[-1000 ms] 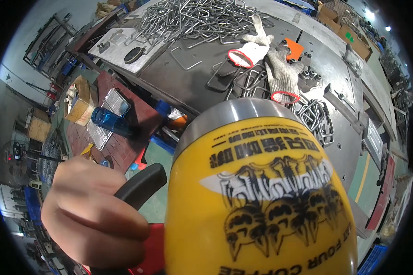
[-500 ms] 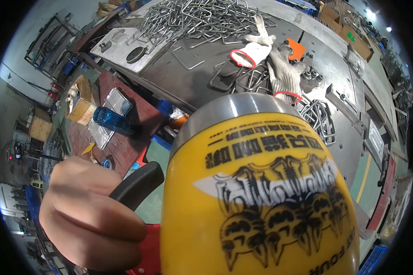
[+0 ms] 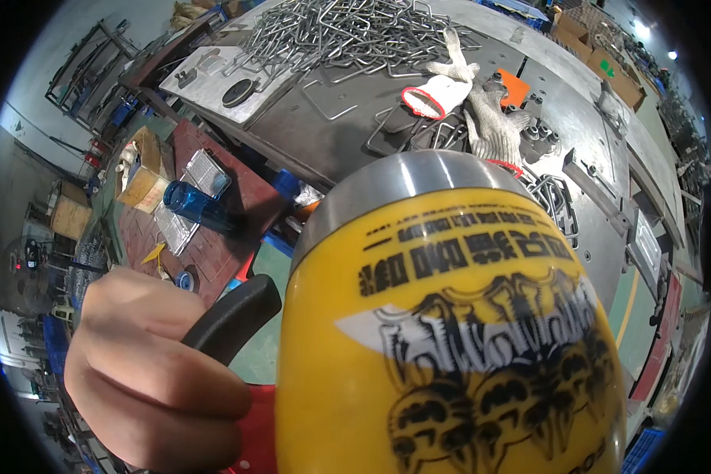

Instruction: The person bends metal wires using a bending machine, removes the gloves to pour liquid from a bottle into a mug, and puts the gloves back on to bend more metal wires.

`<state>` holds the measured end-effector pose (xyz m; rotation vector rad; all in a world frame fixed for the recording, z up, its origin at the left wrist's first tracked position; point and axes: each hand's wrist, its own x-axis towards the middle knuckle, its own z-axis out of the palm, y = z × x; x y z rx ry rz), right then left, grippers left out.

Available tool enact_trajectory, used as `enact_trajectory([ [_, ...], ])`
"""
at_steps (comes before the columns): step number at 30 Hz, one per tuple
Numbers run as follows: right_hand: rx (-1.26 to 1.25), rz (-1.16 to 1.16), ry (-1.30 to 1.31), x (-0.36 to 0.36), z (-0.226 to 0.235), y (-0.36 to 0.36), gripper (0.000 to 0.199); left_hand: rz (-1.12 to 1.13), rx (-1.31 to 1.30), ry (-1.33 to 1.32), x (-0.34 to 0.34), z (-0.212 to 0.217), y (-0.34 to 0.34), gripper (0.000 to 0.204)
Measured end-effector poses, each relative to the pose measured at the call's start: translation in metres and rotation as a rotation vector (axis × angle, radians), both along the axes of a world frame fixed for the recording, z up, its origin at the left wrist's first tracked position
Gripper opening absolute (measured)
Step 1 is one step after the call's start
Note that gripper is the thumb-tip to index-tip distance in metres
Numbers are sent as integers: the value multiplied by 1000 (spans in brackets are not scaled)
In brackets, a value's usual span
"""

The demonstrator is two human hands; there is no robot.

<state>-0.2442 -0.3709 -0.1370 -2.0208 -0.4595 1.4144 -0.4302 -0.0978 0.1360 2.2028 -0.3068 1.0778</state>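
My left hand [image 3: 154,379] is closed around the black handle [image 3: 237,320] of a large yellow mug [image 3: 332,347]. The mug is raised very close to the camera and tilted, with a steel band [image 3: 407,186] at its far end. Dark printed figures and lettering cover its side. Its near end runs past the lower edge of the picture. My right hand does not show. Beyond the mug, two knitted work gloves, one white [image 3: 442,95] and one greyish [image 3: 494,130], both red-cuffed, lie on a metal workbench [image 3: 308,150].
A heap of bent metal rods [image 3: 332,39] covers the bench's far side, and more bent rods [image 3: 557,201] lie near the gloves. Left of the bench, a dark red table [image 3: 245,209] holds a blue bottle [image 3: 197,207] and a wooden box [image 3: 146,170]. A metal bar [image 3: 596,178] sits at right.
The view has shifted slightly, and the mug's far end has come up a little, covering more of the grey glove's cuff. My left hand keeps its grip on the handle.
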Motion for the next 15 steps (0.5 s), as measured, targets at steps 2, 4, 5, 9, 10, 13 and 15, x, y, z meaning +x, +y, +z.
enact_trajectory([
  [2,184,245,-203,0,2,0,42,-78,37,34,-8,1,12,22],
  [4,369,491,-406,1,5,-1,43,-122,65,56,-16,1,20,22],
  [5,304,407,-315,1,6,-1,44,-137,78,62,-20,1,24,22],
  [9,188,358,-263,1,7,1,45,-168,112,66,-25,-3,27,22],
  [10,187,358,-264,0,6,2,45,-172,119,59,-24,-2,27,22],
  [13,-9,83,-39,-1,5,3,43,-164,155,6,-18,3,27,23],
  [15,327,425,-395,-1,4,1,41,-162,195,-20,-16,11,27,24],
])
